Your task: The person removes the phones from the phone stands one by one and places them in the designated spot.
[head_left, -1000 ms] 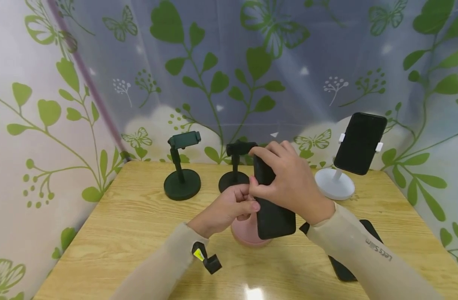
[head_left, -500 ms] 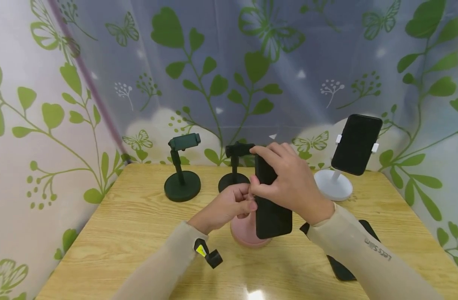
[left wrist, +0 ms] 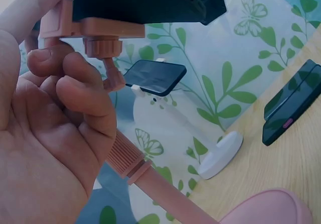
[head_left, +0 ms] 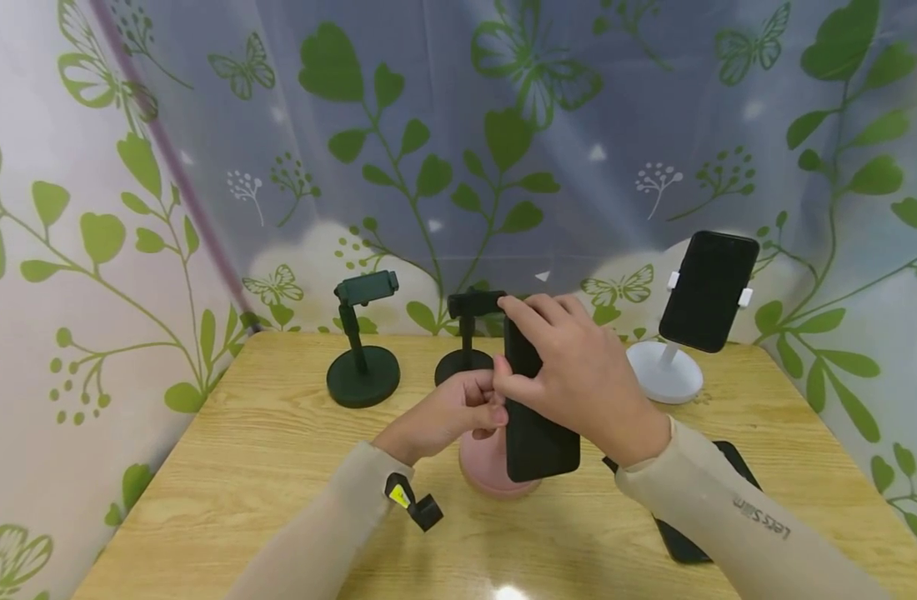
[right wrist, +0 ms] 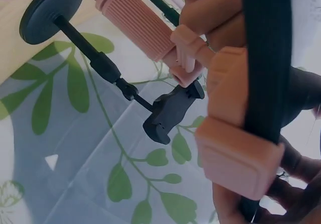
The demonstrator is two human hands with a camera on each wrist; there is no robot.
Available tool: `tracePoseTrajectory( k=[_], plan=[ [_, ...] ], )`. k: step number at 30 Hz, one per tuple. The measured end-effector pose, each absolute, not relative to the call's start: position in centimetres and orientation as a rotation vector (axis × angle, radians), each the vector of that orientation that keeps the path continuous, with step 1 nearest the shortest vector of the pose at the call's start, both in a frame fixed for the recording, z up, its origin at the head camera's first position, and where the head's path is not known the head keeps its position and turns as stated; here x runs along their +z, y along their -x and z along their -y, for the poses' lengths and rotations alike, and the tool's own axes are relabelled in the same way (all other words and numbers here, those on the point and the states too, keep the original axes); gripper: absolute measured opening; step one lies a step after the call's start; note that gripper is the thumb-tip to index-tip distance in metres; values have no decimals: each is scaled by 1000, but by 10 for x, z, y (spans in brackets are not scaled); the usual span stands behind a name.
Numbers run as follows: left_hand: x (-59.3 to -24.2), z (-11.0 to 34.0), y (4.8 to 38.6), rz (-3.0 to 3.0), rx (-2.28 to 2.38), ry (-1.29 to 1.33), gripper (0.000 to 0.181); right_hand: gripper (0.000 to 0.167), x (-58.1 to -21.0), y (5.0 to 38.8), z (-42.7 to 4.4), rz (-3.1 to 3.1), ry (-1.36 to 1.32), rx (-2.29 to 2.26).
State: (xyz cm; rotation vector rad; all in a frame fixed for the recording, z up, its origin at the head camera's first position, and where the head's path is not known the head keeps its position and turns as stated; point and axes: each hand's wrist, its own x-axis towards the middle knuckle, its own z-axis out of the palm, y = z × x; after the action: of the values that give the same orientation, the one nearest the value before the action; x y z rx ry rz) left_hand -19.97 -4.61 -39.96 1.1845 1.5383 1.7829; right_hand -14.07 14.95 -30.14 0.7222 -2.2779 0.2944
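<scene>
A black phone (head_left: 543, 442) sits against the clamp of a pink phone stand (head_left: 490, 465), screen side toward the head camera. My right hand (head_left: 582, 379) reaches over the phone and grips it by its upper part. The left hand (head_left: 456, 414) pinches the near side edge of the clamp, its thumb on the pink end block in the left wrist view and several fingers curled beneath. A ribbed pink knob (left wrist: 103, 47) joins the clamp to the stem. The right wrist view has the pink clamp block (right wrist: 239, 158) hugging the phone's edge. My hands hide part of the clamp.
At the back stand a dark green phone stand (head_left: 363, 375) and a black one (head_left: 456, 364), their holders tilted. To the right a white stand (head_left: 664, 379) holds another phone (head_left: 709, 292). A further dark phone (head_left: 682, 542) lies on the wooden table (head_left: 278, 500), partly under my right sleeve.
Both hands keep their hold and barely move. The phone's lower end swings slightly left. The whole head view shifts a little.
</scene>
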Motion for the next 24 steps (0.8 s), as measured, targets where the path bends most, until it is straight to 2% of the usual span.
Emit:
tracePoseTrajectory(
  k=[12, 24],
  plan=[
    [-386, 48, 198, -1750, 1673, -1199, 12, 56, -304, 141, -153, 2267, -758, 371],
    [-364, 51, 183, -2041, 1617, -1101, 6, 57, -311, 140, -154, 2233, -764, 380]
  ],
)
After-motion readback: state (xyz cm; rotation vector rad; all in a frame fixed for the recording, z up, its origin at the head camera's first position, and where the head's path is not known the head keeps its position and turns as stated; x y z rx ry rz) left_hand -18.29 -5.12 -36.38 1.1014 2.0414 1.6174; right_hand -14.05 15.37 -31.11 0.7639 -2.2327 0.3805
